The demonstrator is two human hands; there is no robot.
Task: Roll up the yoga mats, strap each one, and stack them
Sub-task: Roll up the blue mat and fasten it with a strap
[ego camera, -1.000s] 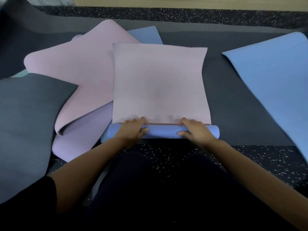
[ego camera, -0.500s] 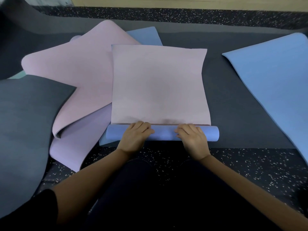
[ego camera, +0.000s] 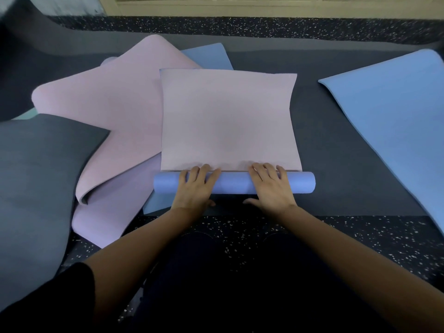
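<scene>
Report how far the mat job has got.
Done: nothing; no strapped or stacked roll shows. In hand: left hand and right hand press the roll, its mat mostly flat. Left: finish it, then the pink mat, grey mat and blue mat, straps, stacking.

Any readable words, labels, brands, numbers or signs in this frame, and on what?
None: no words, labels, logos or numbers show on the pink mat, its roll, the blue mat, the grey mat or the floor.
</scene>
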